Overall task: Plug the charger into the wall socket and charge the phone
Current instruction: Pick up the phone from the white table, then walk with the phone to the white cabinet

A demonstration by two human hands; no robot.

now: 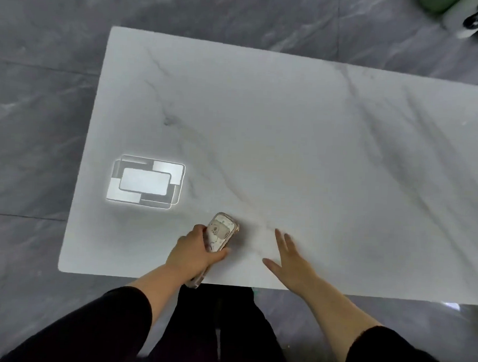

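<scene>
Table (290, 128): white marble pattern, faint grey veins. Floor (37, 101): dark grey, pale marbled streaks. Phone (220, 233): clear case with rose-gold rim, beige cartoon bear print on cream back. Sleeves (109, 318): black. Far corner object (432, 4): green.

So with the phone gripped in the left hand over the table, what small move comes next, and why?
Probably turn to look for the charger: the left hand holds the phone, the right hand is open and empty, and no charger or socket shows on the table.
</scene>
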